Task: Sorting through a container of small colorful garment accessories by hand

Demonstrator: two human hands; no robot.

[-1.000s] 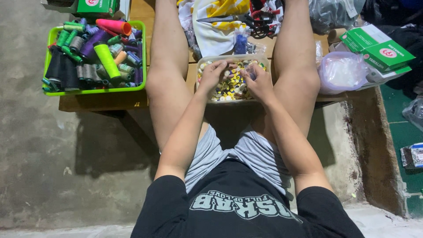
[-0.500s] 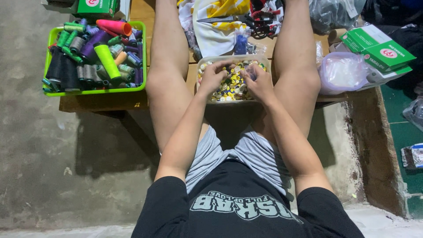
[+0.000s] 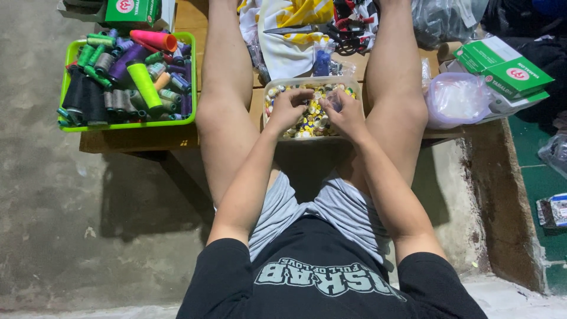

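Rough grey concrete floor (image 3: 88,236) under a low wooden board (image 3: 136,139).

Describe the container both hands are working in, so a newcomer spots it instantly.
On the low wooden board between the person's knees sits a clear plastic tub. The left hand and right hand reach into it. Unlike the green basket of thread spools, it holds small yellow, white and blue pieces.

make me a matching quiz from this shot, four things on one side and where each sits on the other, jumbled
Things:
1. green basket of thread spools
2. clear tub of small buttons
3. scissors
4. green boxes

Places:
A. between the knees, under both hands
B. far right, beside a plastic bag
C. far left of the board
D. on the yellow and white cloth, top centre

Pairs: 1-C, 2-A, 3-D, 4-B
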